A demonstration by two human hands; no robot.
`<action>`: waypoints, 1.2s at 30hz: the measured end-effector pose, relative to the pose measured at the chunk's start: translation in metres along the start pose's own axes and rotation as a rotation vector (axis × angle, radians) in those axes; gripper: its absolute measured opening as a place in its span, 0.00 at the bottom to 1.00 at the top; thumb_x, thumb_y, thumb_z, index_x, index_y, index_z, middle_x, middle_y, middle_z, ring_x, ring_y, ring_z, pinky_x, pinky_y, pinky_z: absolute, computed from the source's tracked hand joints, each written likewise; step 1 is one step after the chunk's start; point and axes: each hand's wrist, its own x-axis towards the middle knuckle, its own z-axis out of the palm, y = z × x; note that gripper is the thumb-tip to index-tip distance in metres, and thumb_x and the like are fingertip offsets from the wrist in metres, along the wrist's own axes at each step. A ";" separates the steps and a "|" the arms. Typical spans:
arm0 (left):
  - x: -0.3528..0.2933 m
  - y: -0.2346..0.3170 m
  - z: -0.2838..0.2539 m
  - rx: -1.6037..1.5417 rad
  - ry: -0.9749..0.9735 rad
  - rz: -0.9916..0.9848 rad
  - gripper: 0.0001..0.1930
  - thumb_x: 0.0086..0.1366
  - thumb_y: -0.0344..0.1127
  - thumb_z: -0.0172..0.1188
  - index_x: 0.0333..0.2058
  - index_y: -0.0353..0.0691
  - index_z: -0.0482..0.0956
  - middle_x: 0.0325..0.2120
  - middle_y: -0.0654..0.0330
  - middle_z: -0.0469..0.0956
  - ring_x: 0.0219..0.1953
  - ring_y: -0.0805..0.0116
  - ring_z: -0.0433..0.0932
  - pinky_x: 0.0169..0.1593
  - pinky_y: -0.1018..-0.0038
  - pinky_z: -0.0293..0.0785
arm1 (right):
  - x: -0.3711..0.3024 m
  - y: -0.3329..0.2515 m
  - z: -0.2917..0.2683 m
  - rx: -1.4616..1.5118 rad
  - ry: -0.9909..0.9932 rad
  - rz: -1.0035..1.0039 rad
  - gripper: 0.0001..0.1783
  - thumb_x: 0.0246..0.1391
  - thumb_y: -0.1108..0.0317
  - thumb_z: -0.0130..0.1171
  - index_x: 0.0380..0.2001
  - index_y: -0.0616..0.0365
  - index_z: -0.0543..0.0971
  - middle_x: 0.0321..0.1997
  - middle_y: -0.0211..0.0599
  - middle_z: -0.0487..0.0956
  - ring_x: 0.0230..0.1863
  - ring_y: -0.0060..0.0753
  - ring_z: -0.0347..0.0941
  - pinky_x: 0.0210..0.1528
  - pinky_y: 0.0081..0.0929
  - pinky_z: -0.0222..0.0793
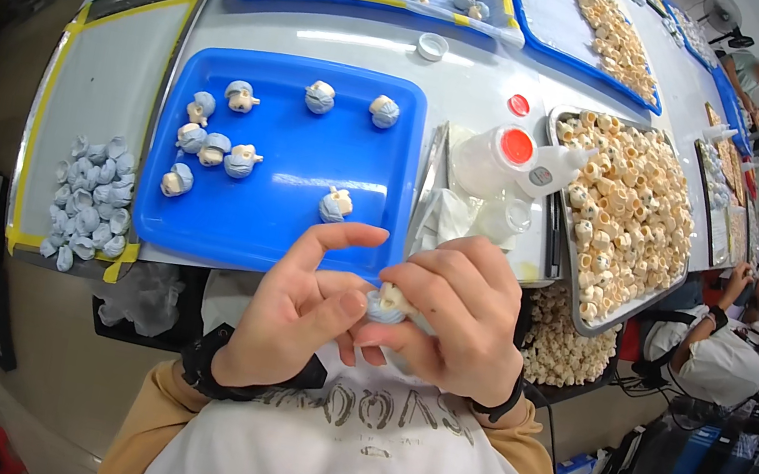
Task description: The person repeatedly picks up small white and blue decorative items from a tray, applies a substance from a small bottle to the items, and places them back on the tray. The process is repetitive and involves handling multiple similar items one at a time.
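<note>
A small doll head [388,306] with a cream face part and a blue-grey hair piece is held just in front of the table's near edge. My right hand [458,310] pinches it between thumb and fingers. My left hand [311,306] grips its left side with the thumb and curled fingers, while the index finger is lifted away. Right beyond my hands is a blue tray [286,221] with several similar doll heads in it. The closest of them, a doll head [336,205], lies near the tray's front right.
A metal tray [584,324] heaped with cream parts is at the right, beside clear bottles [483,166]. Loose blue-grey hair pieces [90,206] pile on the left board. Another full tray [370,2] lies at the back. A seated person [721,343] is at far right.
</note>
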 end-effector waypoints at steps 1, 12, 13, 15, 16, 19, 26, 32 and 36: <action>-0.004 0.004 0.003 0.106 0.077 0.039 0.29 0.62 0.33 0.55 0.56 0.33 0.50 0.38 0.49 0.76 0.37 0.72 0.76 0.39 0.78 0.71 | 0.001 0.002 0.001 0.015 0.001 0.018 0.19 0.38 0.53 0.63 0.27 0.58 0.76 0.26 0.32 0.73 0.24 0.33 0.65 0.24 0.26 0.60; -0.109 0.057 -0.043 1.298 0.863 0.542 0.41 0.50 0.56 0.64 0.54 0.30 0.62 0.54 0.47 0.64 0.55 0.58 0.64 0.57 0.65 0.57 | 0.010 -0.006 0.021 -0.143 -0.221 0.222 0.33 0.39 0.57 0.65 0.49 0.60 0.71 0.53 0.47 0.65 0.53 0.51 0.60 0.52 0.42 0.56; -0.118 0.059 -0.053 1.425 0.973 0.491 0.41 0.50 0.54 0.64 0.55 0.31 0.60 0.55 0.46 0.61 0.57 0.56 0.61 0.58 0.64 0.56 | 0.010 -0.008 0.019 -0.115 -0.194 0.219 0.33 0.39 0.57 0.65 0.49 0.60 0.71 0.53 0.48 0.65 0.53 0.52 0.60 0.53 0.43 0.55; -0.134 0.062 -0.074 1.559 1.109 0.401 0.41 0.51 0.52 0.63 0.56 0.33 0.58 0.58 0.45 0.56 0.60 0.53 0.57 0.60 0.61 0.53 | 0.009 -0.008 0.018 -0.064 -0.162 0.213 0.33 0.39 0.59 0.65 0.50 0.60 0.71 0.54 0.49 0.65 0.54 0.53 0.59 0.54 0.44 0.55; -0.139 0.063 -0.086 1.564 1.133 0.373 0.40 0.52 0.51 0.63 0.57 0.33 0.58 0.58 0.44 0.55 0.60 0.52 0.56 0.60 0.60 0.52 | 0.009 -0.008 0.017 -0.048 -0.157 0.209 0.33 0.39 0.60 0.65 0.50 0.60 0.71 0.54 0.49 0.64 0.54 0.53 0.59 0.54 0.44 0.55; -0.139 0.065 -0.107 1.695 1.217 0.182 0.39 0.54 0.49 0.60 0.58 0.35 0.55 0.59 0.42 0.53 0.62 0.49 0.53 0.61 0.59 0.49 | 0.008 -0.009 0.020 -0.008 -0.151 0.209 0.32 0.39 0.62 0.66 0.49 0.60 0.71 0.55 0.49 0.64 0.55 0.54 0.59 0.55 0.45 0.55; -0.116 0.066 -0.122 1.769 1.207 0.296 0.31 0.58 0.44 0.56 0.56 0.35 0.59 0.54 0.45 0.60 0.56 0.48 0.58 0.58 0.60 0.54 | 0.005 -0.007 0.024 0.059 -0.166 0.202 0.30 0.39 0.63 0.65 0.49 0.59 0.72 0.55 0.49 0.64 0.55 0.55 0.59 0.55 0.46 0.55; -0.107 0.060 -0.123 1.740 1.337 0.463 0.20 0.59 0.39 0.55 0.46 0.33 0.68 0.40 0.50 0.68 0.43 0.54 0.66 0.50 0.64 0.61 | 0.003 -0.005 0.022 0.067 -0.159 0.202 0.29 0.40 0.63 0.64 0.48 0.59 0.72 0.55 0.49 0.64 0.55 0.55 0.59 0.55 0.46 0.55; -0.109 0.063 -0.132 1.707 1.397 0.471 0.16 0.59 0.38 0.55 0.42 0.34 0.70 0.33 0.52 0.71 0.36 0.57 0.69 0.43 0.66 0.65 | 0.002 -0.004 0.022 0.063 -0.163 0.194 0.28 0.41 0.62 0.64 0.48 0.59 0.72 0.54 0.49 0.64 0.55 0.54 0.59 0.54 0.45 0.56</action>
